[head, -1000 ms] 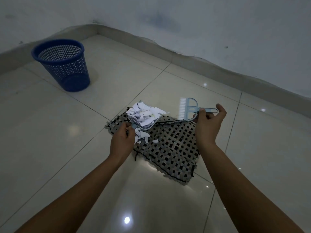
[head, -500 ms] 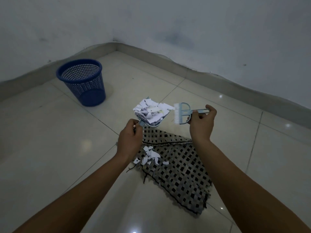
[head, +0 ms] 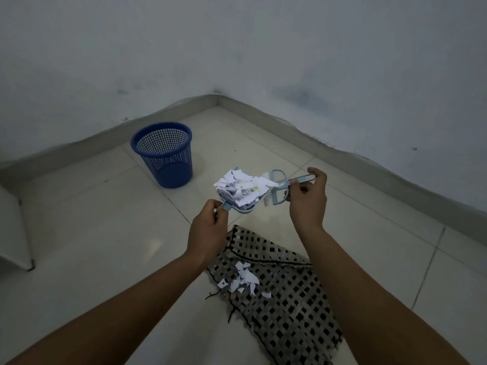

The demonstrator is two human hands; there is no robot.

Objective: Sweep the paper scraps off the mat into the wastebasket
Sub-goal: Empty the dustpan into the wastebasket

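While two hands (head: 208, 233) (head: 307, 204) lift, one wastebasket (head: 164, 154) stands.

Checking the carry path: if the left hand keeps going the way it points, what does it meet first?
Likely the blue wastebasket. The left hand aims the loaded dustpan up-left toward it over bare floor; depth is uncertain.

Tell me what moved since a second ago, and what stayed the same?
The left hand lifted the dustpan, heaped with paper scraps, up off the mat and toward the blue wastebasket. The right hand brought the small brush up against the pile. Nothing was let go. A few leftover scraps stayed on the mat, and the wastebasket stayed standing by the wall.
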